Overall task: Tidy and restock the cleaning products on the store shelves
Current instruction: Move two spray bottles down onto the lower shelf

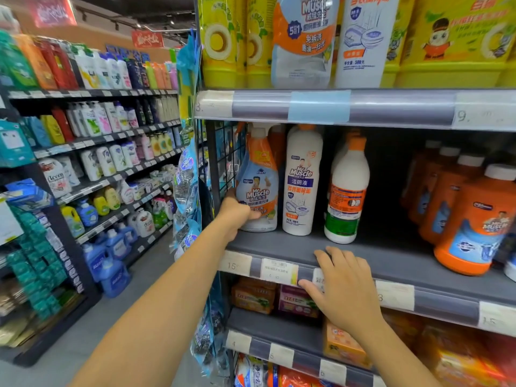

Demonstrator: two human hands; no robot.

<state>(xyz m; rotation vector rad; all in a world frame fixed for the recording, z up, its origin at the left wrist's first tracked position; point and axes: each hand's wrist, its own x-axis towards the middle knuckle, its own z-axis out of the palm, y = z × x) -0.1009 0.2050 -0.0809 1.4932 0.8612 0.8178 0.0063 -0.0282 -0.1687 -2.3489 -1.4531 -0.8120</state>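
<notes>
A spray bottle of kitchen cleaner, orange and pale blue with a white trigger, stands at the left end of the middle shelf. My left hand is closed around its lower left side. To its right stand a white toilet-cleaner bottle and a white bottle with an orange cap, turned label-away. My right hand lies flat on the shelf's front edge over the price strip, fingers spread, holding nothing.
Several orange bottles fill the shelf's right side, with a dark gap behind the white bottles. Yellow bottles stand on the shelf above, boxed soaps below. Hanging packets flank the shelf end. An aisle of shampoo shelves runs left.
</notes>
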